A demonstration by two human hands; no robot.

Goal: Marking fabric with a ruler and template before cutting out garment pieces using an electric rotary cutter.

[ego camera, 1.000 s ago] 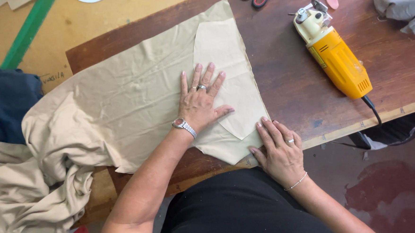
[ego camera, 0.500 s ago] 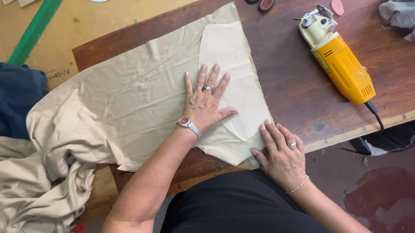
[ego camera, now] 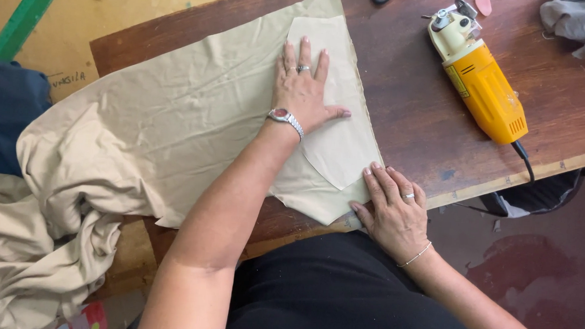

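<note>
Since the earlier frame, little is seen to be changed: the left hand (ego camera: 303,91) is still laid flat, fingers spread, on the pale pattern piece (ego camera: 337,143) over the beige fabric (ego camera: 181,132). The right hand (ego camera: 391,210) is pressed open on the fabric's near corner. Nothing is gripped. A yellow cutting machine (ego camera: 477,77) is lying on the brown wooden table (ego camera: 408,117).

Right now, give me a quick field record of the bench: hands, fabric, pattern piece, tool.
left hand: flat, fingers spread, pressing on the pattern piece
right hand: flat at the near edge of the fabric, by the table edge
pattern piece: pale, lying on the fabric
fabric: beige, spread on the wooden table, rest bunched off the left side
tool: yellow corded cutter, right of the fabric, untouched
</note>
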